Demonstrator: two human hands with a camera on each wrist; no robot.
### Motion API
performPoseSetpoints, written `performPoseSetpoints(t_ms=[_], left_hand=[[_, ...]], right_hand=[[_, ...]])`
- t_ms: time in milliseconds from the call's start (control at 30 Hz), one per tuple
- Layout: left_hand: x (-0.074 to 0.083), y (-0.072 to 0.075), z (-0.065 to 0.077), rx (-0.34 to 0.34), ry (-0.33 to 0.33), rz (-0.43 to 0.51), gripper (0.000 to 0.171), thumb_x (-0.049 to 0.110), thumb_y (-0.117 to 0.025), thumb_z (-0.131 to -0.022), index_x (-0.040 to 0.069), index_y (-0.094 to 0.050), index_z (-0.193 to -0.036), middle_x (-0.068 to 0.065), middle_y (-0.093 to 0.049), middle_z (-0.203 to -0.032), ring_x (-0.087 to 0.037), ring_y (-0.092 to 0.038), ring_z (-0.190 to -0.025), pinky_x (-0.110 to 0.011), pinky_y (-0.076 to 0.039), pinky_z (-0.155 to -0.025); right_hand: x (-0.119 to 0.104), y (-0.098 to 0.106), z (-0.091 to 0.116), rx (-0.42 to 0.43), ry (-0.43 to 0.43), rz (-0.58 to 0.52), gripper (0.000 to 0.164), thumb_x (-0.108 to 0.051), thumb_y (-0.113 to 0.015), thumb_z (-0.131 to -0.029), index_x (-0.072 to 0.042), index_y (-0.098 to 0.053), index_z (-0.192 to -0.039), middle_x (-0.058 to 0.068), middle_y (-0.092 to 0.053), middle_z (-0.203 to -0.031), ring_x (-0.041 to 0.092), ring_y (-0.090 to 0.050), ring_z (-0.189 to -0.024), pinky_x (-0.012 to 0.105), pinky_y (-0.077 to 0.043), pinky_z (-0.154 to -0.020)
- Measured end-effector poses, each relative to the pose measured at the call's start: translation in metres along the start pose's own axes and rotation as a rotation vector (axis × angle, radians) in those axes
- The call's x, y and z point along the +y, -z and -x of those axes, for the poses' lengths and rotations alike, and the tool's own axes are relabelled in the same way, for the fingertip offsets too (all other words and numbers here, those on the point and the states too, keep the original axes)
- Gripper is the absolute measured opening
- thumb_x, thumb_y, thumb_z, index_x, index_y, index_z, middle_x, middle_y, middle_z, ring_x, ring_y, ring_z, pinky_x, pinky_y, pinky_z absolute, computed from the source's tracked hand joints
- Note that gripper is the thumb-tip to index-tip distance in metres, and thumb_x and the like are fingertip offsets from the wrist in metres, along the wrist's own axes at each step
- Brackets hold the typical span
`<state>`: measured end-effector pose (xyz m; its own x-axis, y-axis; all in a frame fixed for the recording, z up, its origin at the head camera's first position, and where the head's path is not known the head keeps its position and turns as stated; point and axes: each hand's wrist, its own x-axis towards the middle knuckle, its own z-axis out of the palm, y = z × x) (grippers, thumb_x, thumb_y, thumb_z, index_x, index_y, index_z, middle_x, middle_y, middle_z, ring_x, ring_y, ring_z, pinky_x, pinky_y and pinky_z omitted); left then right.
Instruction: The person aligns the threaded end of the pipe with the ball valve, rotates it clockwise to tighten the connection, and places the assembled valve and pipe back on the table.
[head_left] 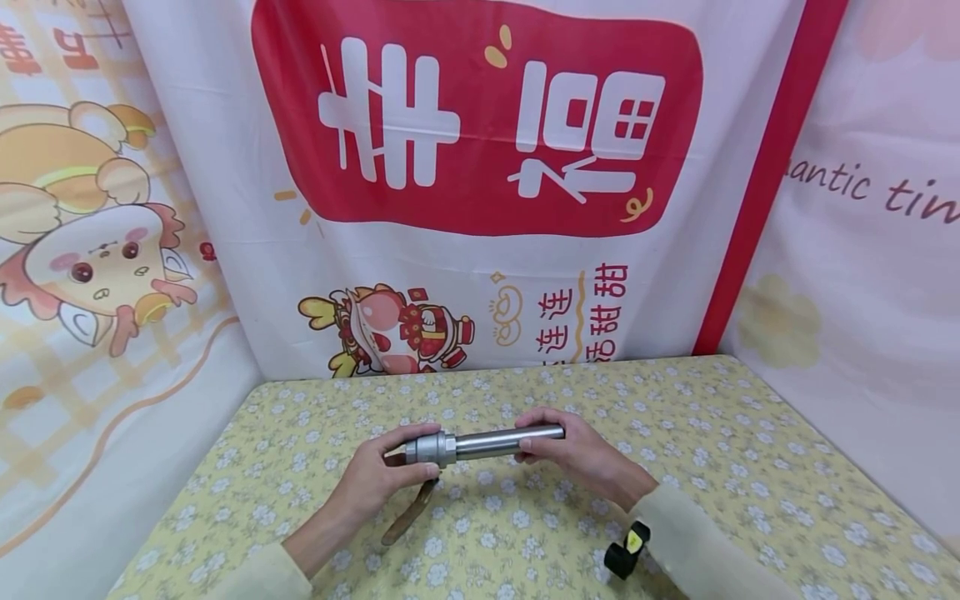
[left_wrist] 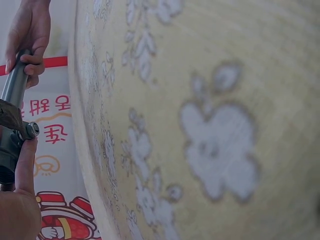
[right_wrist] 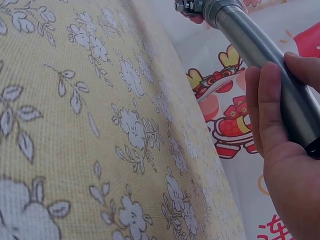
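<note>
Above the table, a shiny steel pipe (head_left: 491, 443) joins a grey metal valve (head_left: 431, 450) at its left end. My left hand (head_left: 375, 475) grips the valve body between thumb and fingers. From the valve a worn brown lever handle (head_left: 408, 515) slants down toward me. In the left wrist view, a nut (left_wrist: 33, 130) shows at the lever's pivot, right by a finger. My right hand (head_left: 573, 454) holds the pipe near its free end. The right wrist view shows that hand's thumb and fingers on opposite sides of the pipe (right_wrist: 260, 47), its open end close to the palm.
A yellow cloth with white flowers covers the table (head_left: 750, 467). Behind it hangs a white and red printed sheet (head_left: 480, 208), with more printed sheets on both sides. A black strapped device (head_left: 626, 552) sits at my right wrist.
</note>
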<state>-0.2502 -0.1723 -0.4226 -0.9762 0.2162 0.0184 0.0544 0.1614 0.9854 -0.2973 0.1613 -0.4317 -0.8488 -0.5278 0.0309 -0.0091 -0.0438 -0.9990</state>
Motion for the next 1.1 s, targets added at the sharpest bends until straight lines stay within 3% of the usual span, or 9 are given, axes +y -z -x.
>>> performPoseSetpoints(t_ms=[233,433,733,1100], left_hand=[[0.0003,0.0004,0.0009,-0.002,0.000,-0.003,0.060,0.024,-0.090,-0.094,0.017,-0.069,-0.149,-0.020,-0.056,-0.156,-0.026,-0.069,-0.111,-0.043,-0.063,-0.091],[0.0010,0.0005,0.0022,-0.002,0.008,0.010,0.060,0.023,-0.090,-0.094,0.015,-0.068,-0.150,-0.020,-0.055,-0.157,-0.026,-0.069,-0.110,-0.042,-0.064,-0.090],[-0.0004,0.0001,0.0036,0.012,0.012,0.000,0.061,0.024,-0.090,-0.093,0.015,-0.068,-0.150,-0.019,-0.056,-0.156,-0.027,-0.069,-0.112,-0.044,-0.063,-0.092],[-0.0013,0.0008,0.0027,0.013,0.012,0.002,0.061,0.024,-0.090,-0.093,0.016,-0.068,-0.150,-0.020,-0.056,-0.156,-0.027,-0.069,-0.113,-0.042,-0.063,-0.091]], right_hand=[[-0.0003,-0.0021,-0.0005,0.035,-0.005,0.011,0.037,-0.015,-0.076,-0.104,0.003,-0.063,-0.134,0.013,-0.066,-0.129,0.022,-0.073,-0.110,0.043,-0.061,-0.103],[-0.0003,-0.0033,0.0002,0.029,-0.003,0.010,0.035,-0.014,-0.076,-0.104,0.001,-0.062,-0.132,0.011,-0.063,-0.130,0.022,-0.070,-0.113,0.042,-0.060,-0.104],[-0.0002,-0.0025,0.0010,-0.023,0.028,-0.002,0.040,0.006,-0.077,-0.094,0.001,-0.058,-0.129,0.013,-0.060,-0.127,0.025,-0.063,-0.113,0.034,-0.060,-0.100],[-0.0006,-0.0013,0.0014,-0.049,0.020,-0.010,0.033,0.003,-0.073,-0.100,0.001,-0.059,-0.130,0.010,-0.061,-0.126,0.022,-0.063,-0.111,0.036,-0.058,-0.100]])
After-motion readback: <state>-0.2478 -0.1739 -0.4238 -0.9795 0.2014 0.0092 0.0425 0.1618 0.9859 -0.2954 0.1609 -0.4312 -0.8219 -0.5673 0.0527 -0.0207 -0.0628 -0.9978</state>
